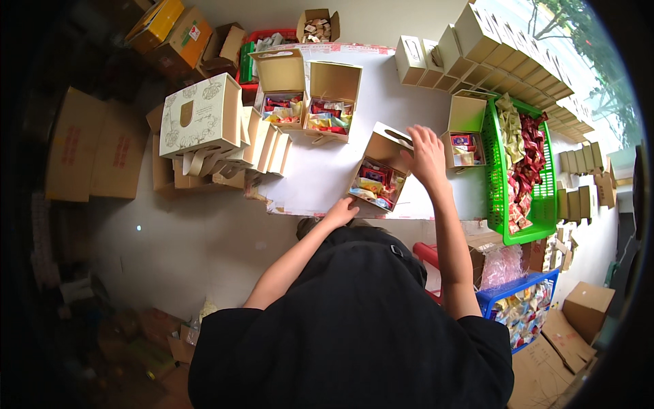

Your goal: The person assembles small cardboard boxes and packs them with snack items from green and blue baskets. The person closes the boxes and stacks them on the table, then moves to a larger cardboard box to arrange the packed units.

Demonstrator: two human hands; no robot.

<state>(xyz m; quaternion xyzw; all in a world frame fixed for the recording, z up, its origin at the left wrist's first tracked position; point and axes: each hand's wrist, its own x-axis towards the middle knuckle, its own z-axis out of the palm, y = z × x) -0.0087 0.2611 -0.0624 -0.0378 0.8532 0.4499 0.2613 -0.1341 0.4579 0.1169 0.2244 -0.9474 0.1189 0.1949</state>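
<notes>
Before me a cream gift box (380, 176) stands tilted on the table, its lid raised and a handle slot cut in the lid flap. Wrapped sweets (375, 185) in red, purple, yellow and pale blue fill it. My right hand (427, 152) is at the right edge of the raised lid, fingers spread, thumb beside the slot; whether it presses on the lid is unclear. At the box's lower left corner, by the table's near edge, is my left hand (341, 212), fingers slightly bent. Contact there cannot be made out.
Two open filled boxes (329, 110) stand farther back, another open box (464, 138) to the right. A green basket (491, 179) holds wrapped sweets. Closed boxes (202, 115) are stacked left, more boxes (475, 43) back right. Below right is a blue basket (516, 283).
</notes>
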